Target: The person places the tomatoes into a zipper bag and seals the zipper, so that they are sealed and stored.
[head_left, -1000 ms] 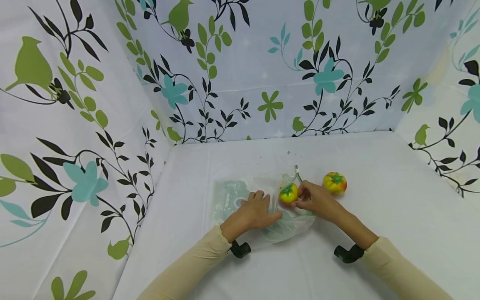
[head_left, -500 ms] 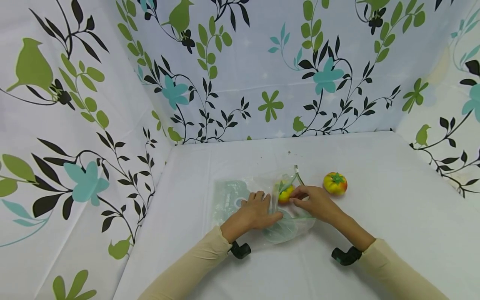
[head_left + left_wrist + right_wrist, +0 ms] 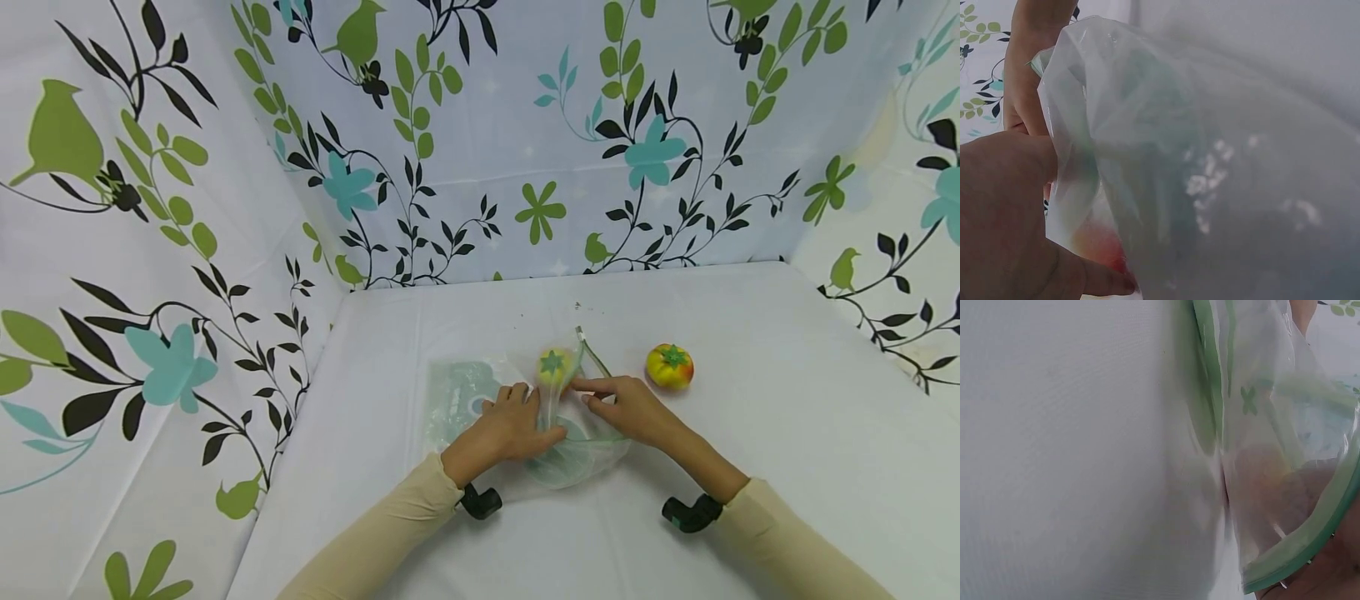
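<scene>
A clear plastic zip bag [image 3: 480,400] with green print lies on the white table [image 3: 750,467]. Inside its raised mouth sits a yellow-red toy tomato [image 3: 553,365] with a green star top. My left hand [image 3: 517,417] pinches the bag's upper layer beside the mouth; in the left wrist view the left hand [image 3: 1004,219] grips the bag [image 3: 1210,156], and a reddish tomato [image 3: 1100,244] shows through the plastic. My right hand [image 3: 618,404] reaches to the mouth with its index finger straight, just below the tomato. The right wrist view shows the bag [image 3: 1272,456] and its green zip rim [image 3: 1310,544].
A second yellow-red tomato [image 3: 670,367] stands on the table right of the bag, apart from my right hand. Floral-printed cloth walls [image 3: 525,150] close in the back and both sides. Black wrist cameras [image 3: 480,500] sit on both cream sleeves.
The right hand has pushed the tomato from the bag's mouth up and left into the bag and let go of it. The left hand stayed on the bag.
</scene>
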The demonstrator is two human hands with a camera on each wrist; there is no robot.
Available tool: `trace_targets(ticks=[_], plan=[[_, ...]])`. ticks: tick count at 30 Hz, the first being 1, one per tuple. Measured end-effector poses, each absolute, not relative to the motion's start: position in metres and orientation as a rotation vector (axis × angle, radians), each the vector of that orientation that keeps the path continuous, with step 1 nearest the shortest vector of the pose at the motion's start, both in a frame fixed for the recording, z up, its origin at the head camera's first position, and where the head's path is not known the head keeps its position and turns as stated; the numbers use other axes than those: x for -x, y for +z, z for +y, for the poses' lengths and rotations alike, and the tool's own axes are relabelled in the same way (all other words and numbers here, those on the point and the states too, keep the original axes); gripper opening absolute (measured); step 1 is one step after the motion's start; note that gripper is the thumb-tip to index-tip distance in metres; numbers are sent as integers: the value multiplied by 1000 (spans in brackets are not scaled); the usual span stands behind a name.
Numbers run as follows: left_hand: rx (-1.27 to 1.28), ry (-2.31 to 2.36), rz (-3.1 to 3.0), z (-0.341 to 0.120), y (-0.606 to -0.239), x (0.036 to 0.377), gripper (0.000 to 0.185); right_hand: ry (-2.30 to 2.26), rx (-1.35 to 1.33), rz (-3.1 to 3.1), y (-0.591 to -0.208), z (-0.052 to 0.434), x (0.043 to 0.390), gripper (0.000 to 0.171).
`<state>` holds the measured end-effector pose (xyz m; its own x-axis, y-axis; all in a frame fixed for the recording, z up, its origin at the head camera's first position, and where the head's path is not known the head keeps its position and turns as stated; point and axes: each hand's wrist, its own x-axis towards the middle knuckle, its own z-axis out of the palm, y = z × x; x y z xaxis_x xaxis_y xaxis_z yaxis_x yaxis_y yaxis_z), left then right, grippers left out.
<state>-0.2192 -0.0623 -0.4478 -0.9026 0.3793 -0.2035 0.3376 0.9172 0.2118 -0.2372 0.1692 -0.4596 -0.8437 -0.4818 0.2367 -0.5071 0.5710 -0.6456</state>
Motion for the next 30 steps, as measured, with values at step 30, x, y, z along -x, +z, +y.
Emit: trace_targets(ticks=[30], plan=[[-542, 255, 2856, -61, -450, 218, 88, 1109, -709, -2763, -433, 216, 244, 49]])
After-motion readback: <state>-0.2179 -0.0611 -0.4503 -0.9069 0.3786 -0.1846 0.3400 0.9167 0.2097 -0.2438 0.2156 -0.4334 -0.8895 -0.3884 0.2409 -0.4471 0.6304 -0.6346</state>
